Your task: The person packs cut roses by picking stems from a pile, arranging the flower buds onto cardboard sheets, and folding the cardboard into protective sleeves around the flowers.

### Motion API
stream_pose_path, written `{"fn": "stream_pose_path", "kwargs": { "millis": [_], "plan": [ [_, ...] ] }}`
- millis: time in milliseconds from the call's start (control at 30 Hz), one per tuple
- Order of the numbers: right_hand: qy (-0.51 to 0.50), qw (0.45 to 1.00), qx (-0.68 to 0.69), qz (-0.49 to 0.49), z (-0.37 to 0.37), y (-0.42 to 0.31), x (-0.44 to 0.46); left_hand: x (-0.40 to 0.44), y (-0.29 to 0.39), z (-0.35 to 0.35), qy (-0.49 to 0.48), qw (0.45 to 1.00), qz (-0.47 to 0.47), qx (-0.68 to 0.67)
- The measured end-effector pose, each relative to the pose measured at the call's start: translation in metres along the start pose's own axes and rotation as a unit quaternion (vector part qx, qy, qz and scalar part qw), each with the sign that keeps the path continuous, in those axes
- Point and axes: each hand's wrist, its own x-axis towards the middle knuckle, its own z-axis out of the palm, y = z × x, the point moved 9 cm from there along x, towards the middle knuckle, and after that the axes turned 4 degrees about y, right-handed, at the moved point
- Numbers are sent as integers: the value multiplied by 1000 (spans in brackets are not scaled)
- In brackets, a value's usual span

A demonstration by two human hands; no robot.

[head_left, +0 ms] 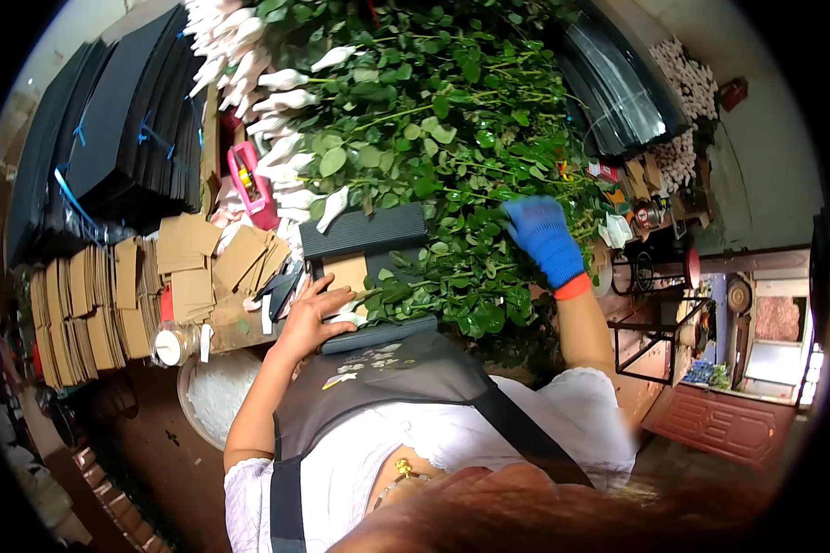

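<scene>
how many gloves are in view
1: a blue fabric glove with an orange cuff, on the right hand; the left hand is bare. Others may be hidden.

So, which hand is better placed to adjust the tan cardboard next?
Likely the left hand: bare, with its fingers right at the tan cardboard, while the gloved right hand is farther off, by the leafy stems.

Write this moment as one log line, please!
left hand: bare, spread at brown card | right hand: blue-gloved, blurred, by leafy stems | black ridged sheet: next to card
</scene>
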Motion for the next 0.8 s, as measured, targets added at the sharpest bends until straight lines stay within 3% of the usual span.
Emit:
{"fn": "stream_pose_path", "kwargs": {
  "millis": [67,133,167,233,300,333,400,500,533,667,733,767,800],
  "plan": [
    [265,959,69,-70,-46,-21,14,2,0,0,-15,1000,-1,7],
    [376,922,3,-92,-37,-37,48,3,0,0,-24,1000,-9,9],
    [387,917,-60,-78,-10,-38,76,3,0,0,-25,1000,-11,12],
    [299,950,-82,-42,-5,-34,121,2,2,-1,-24,1000,-16,11],
    [95,995,-1,1,-2,-17,157,3,2,-2,-24,999,-23,-9],
    [154,986,62,-17,-26,-11,158,3,3,-2,-22,999,-28,-17],
    [358,931,29,-66,-78,-15,155,2,1,-1,-24,999,-32,-15],
    [431,893,-109,-68,-156,-32,160,4,2,-4,-22,999,-32,-15],
    [443,891,-58,-79,-173,-29,168,4,2,-4,-24,999,-35,-15],
    [451,890,-60,-19,-192,-5,229,6,3,-6,-27,999,-40,-3],
    [448,890,-81,-21,-155,1,268,6,3,-6,-24,999,-41,-1],
    [370,928,-45,-12,-115,3,293,6,3,-6,-22,999,-40,-1],
    [373,927,-34,-12,-79,1,308,6,2,-7,-20,999,-38,0]
  ]
}}
